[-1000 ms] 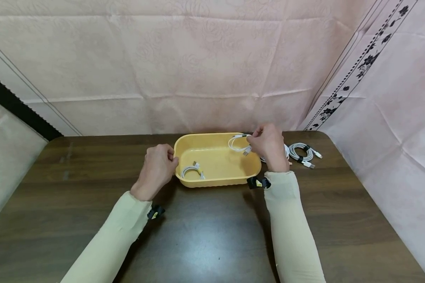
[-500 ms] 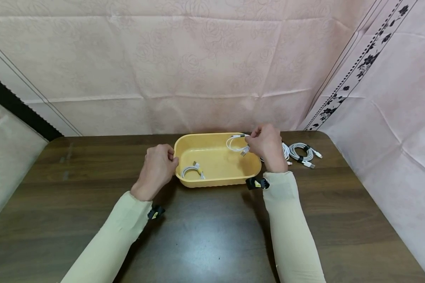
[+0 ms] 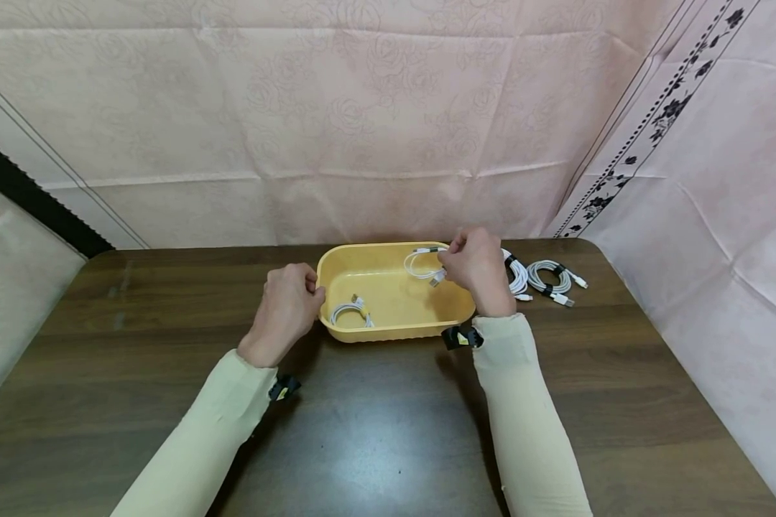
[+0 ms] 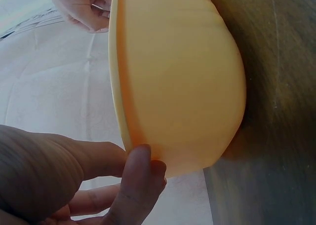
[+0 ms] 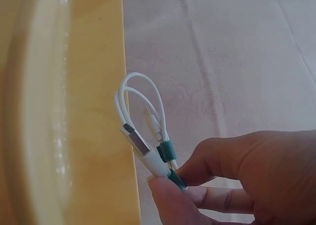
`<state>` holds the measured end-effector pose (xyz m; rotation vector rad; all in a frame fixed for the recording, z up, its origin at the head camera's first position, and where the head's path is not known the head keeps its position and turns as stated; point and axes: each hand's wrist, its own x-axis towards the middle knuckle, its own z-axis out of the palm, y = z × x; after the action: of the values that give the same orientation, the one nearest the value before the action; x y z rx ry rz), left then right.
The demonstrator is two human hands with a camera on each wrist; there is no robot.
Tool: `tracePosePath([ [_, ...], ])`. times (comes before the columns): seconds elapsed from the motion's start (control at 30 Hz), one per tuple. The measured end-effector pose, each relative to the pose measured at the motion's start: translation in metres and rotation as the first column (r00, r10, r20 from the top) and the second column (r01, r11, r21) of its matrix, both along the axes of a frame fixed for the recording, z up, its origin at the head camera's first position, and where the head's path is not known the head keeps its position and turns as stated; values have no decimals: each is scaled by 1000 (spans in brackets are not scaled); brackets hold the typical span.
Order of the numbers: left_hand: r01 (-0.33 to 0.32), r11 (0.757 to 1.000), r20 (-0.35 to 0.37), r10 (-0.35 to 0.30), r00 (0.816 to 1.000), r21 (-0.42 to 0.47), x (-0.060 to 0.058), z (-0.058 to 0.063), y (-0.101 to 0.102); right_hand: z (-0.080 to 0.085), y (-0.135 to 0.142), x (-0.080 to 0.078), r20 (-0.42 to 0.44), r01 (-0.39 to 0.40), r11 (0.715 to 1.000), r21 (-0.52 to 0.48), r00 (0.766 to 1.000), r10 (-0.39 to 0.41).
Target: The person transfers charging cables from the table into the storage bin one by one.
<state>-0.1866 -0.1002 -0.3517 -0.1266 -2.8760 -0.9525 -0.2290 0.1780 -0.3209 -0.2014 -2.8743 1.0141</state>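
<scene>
My left hand (image 3: 283, 310) pinches the left rim of a yellow plastic basin (image 3: 397, 333); the left wrist view shows thumb and finger on either side of that rim. Over the basin's right end, my right hand (image 3: 477, 267) pinches a coiled white USB cable (image 3: 420, 274). In the right wrist view, green straps bind this cable (image 5: 159, 99), and its metal USB plug points away from the fingertips. Another coiled cable (image 3: 349, 309) lies inside the basin at the front left.
On the table right of the basin lie a white coiled cable (image 3: 517, 278), partly behind my right hand, and a grey-white coil (image 3: 552, 278) with black straps. A pale patterned cloth (image 3: 362, 129) hangs behind the wooden table (image 3: 375, 431).
My right hand has moved slightly left with the cable, farther over the basin, uncovering more of the white coil on the table. The left hand stays on the rim.
</scene>
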Motion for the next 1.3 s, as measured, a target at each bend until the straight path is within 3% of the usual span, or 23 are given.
tracePosePath([
  [0.8,-7,1000,-13,7,1000,-11,0,-1,1,-5,-15,-2,-6,-33,999,9,999,33],
  [1.1,-8,1000,1,8,1000,-11,0,0,1,-6,-20,-3,32,-39,999,-17,999,40],
  [1.3,-9,1000,3,9,1000,-5,0,0,1,-8,-23,-2,-6,-64,998,-20,998,64],
])
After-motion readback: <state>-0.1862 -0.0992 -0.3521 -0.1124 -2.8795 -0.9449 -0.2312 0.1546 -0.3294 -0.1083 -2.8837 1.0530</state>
